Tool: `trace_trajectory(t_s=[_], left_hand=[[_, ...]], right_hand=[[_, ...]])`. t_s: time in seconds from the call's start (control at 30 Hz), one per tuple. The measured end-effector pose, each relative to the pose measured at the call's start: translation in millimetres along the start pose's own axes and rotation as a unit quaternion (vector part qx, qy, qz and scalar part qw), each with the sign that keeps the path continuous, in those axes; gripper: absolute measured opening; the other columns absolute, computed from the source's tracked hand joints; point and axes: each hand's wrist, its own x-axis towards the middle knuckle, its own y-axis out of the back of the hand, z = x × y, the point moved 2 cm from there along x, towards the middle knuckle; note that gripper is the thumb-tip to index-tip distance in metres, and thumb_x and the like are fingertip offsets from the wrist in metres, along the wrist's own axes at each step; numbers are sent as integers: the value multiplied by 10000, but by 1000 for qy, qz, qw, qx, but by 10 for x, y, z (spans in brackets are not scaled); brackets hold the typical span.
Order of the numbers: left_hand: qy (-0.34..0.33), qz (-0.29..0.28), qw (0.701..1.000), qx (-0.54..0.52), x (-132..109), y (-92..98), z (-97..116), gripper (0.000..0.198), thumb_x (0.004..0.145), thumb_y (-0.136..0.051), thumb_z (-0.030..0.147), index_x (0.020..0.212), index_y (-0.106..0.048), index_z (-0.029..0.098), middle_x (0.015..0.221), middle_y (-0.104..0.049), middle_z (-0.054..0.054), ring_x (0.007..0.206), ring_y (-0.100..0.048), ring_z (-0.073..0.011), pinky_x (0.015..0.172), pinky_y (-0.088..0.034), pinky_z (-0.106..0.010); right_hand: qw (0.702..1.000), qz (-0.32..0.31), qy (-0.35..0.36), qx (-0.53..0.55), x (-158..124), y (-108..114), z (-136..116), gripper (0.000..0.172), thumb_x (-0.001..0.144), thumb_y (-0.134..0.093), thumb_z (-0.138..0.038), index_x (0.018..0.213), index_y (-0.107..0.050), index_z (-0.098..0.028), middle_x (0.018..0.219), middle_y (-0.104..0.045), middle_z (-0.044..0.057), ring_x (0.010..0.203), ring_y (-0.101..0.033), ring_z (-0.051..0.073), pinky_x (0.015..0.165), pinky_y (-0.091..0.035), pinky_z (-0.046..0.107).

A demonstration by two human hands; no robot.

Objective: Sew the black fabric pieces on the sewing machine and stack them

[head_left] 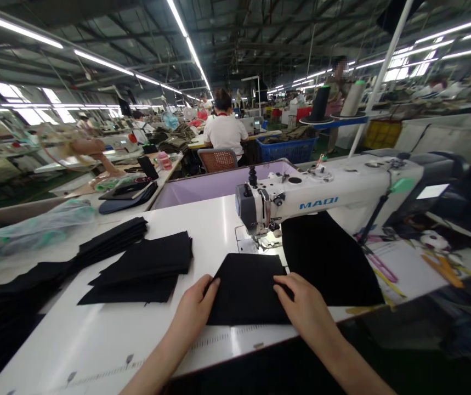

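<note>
A black fabric piece lies flat on the white sewing table, just in front of the needle area of a white sewing machine. My left hand grips its left edge between thumb and fingers. At the opposite edge, my right hand is closed on the same piece, with its fingertips partly hidden. A larger black fabric panel lies to the right, under the machine arm. Left of my hands rests a stack of folded black fabric pieces.
More black fabric runs along the table's left side. Scissors with pink handles and yellow tools lie at the right. Thread cones stand above the machine. Ahead, a person in a white shirt sits beyond a lilac bin.
</note>
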Motion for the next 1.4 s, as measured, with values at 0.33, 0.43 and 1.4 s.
trace_trajectory(t_s=[0.33, 0.43, 1.4], left_hand=[[11, -3, 998, 56, -84, -6, 46, 394, 815, -460, 542, 618, -314, 233, 577, -325, 53, 566, -386, -149, 555, -276, -263], [10, 2, 997, 71, -81, -12, 37, 387, 821, -443, 548, 628, -324, 235, 576, -326, 52, 571, -397, -156, 561, -278, -265], [-390, -82, 890, 219, -34, -550, 531, 487, 937, -483, 126, 1422, -472, 162, 1510, -475, -122, 1411, -423, -255, 1146, -414, -436]], right_hand=[[999, -12, -1, -35, -186, 122, -57, 184, 935, -520, -281, 882, -689, -231, 902, -680, 43, 859, -673, 205, 766, -527, 313], [999, -18, -5, -30, -182, 119, -64, 169, 928, -532, -262, 875, -689, -227, 898, -676, 43, 863, -669, 208, 777, -521, 319], [961, -29, 181, -208, -78, 75, -49, 229, 890, -612, -132, 1082, -692, -227, 1178, -665, 78, 1175, -579, 263, 1110, -377, 553]])
